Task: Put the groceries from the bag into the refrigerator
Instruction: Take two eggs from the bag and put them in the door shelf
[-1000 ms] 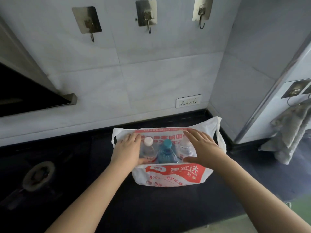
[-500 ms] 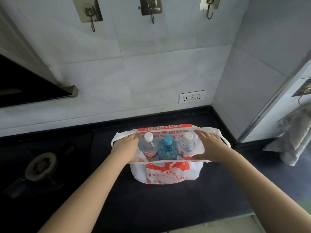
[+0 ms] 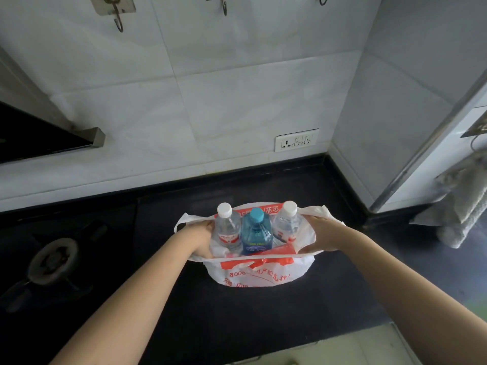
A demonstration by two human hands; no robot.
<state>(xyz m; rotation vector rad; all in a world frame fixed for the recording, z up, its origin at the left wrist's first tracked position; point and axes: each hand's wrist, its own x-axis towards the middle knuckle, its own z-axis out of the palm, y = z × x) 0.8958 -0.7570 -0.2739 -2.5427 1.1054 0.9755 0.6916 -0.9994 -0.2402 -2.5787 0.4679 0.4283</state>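
On the dark counter (image 3: 237, 320) just in front of me sits the white and red plastic bag (image 3: 259, 272), and I have a hand on each side of its mouth. My left hand (image 3: 199, 239) grips the left rim, fingers curled over the plastic and tucked inside so I cannot see their tips; my right hand (image 3: 322, 237) holds the right rim the same way, fingers folded down over the edge by the loop handle. Both forearms reach in from the near corners, wrists level, drawing the opening wide and low.

Between my hands three bottles stand upright in a row, touching one another: a clear bottle with a white cap (image 3: 228, 229) beside my left hand, a blue bottle (image 3: 255, 233) in the middle, and a second clear bottle (image 3: 287, 222) next to my right hand. Their necks rise above the rim.

As I judge it, the job has barely begun: all the groceries I can see are in the bag, nothing is lifted out, and no refrigerator shows plainly. What remains is taking out each bottle and carrying it there.

Further left lies a gas burner (image 3: 54, 262). Beyond the bag the tiled wall carries a socket (image 3: 296, 140) and hooks (image 3: 118, 22), and a grey towel (image 3: 463, 204) hangs far right.
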